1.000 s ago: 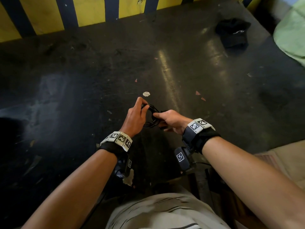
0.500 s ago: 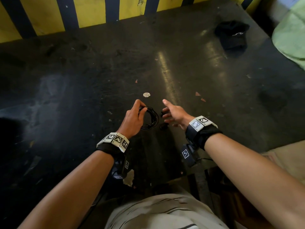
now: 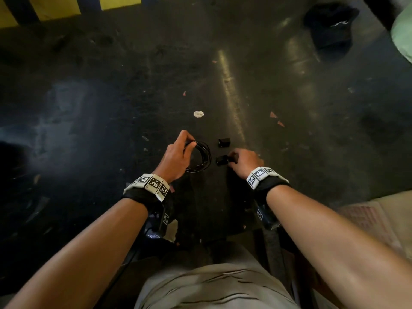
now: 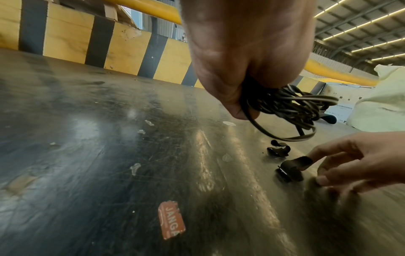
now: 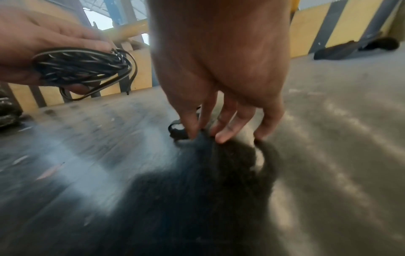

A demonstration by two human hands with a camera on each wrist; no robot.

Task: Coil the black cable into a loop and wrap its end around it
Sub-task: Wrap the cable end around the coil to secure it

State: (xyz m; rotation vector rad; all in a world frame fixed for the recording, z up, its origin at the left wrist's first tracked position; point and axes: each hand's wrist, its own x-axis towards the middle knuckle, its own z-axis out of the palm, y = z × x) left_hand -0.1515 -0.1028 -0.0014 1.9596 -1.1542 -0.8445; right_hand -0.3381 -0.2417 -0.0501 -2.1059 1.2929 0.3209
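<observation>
- The black cable point(image 3: 201, 156) is already wound into a small multi-turn coil, held just above the dark floor point(image 3: 111, 121) in front of the person.
- The left hand point(image 3: 176, 156) grips one side of the coil, fingers and thumb curled round the bunched turns; a short free end hangs out below, seen in the left wrist view.
- So the looping looks done; wrapping and securing the end looks still to do, judging by that loose tail.
- The right hand point(image 3: 244, 160) is apart from the coil, down at the floor, its fingertips point(image 5: 192, 133) pinching a small black strap point(image 3: 223, 160), likely a tie; how firm the grip is, I cannot tell through the blur.
- A second small black strap point(image 3: 224, 142) lies just beyond it, untouched.
- No container shows anywhere; further off are a black cap point(image 3: 330, 27), a pale green sack point(image 3: 403, 34) and a yellow-and-black striped barrier point(image 4: 70, 39).
</observation>
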